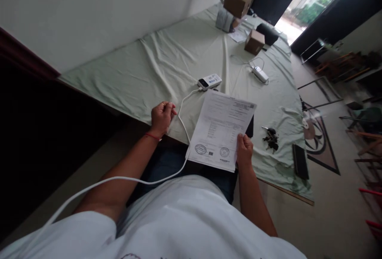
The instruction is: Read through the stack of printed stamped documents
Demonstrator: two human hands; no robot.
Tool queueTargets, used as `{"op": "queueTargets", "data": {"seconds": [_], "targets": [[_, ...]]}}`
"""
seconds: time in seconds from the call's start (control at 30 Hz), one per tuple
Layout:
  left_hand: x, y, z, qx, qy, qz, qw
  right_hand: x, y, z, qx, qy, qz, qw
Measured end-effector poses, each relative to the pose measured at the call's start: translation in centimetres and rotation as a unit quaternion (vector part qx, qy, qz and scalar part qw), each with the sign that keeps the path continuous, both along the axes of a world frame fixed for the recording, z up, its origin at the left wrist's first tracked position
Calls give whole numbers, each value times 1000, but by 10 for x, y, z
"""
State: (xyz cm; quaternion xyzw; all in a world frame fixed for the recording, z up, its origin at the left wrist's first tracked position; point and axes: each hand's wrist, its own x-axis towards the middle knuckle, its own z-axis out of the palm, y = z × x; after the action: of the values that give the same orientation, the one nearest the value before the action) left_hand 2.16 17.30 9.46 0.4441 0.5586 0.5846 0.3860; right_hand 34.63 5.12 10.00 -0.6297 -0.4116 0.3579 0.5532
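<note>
A printed sheet of paper (222,127) with two round stamps and a small square code is tilted over the table's front edge. My right hand (244,149) grips it by its lower right side, thumb on top. Left of the paper, my left hand (162,116) is closed in a loose fist at the cloth's edge, with nothing visible in it. A white power bank (209,81) with a dark display lies just beyond the sheet. From it a white cable (182,125) runs past the paper's left edge and over my left forearm. Part of a dark flat object (251,127) shows from beneath the paper.
A pale green cloth (170,58) covers the table. To the right lie keys (271,137) and a dark phone-like slab (300,161). Farther back are a white device (260,74) with a cord, a small carton (254,42) and a larger carton (238,1). A wall borders the left.
</note>
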Motion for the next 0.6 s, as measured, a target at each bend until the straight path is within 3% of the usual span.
{"op": "queueTargets", "data": {"seconds": [0.23,0.37,0.5,0.6], "targets": [[3,2,4,36,90,-27,995,-1,1,3,2,-17,-1,1000],[2,0,5,31,76,-40,996,8,7,19,-19,-13,36,999],[1,-1,5,23,59,-38,997,29,19,73,-38,-129,136,982],[1,0,3,23,36,-38,998,41,33,134,-77,-238,269,930]]}}
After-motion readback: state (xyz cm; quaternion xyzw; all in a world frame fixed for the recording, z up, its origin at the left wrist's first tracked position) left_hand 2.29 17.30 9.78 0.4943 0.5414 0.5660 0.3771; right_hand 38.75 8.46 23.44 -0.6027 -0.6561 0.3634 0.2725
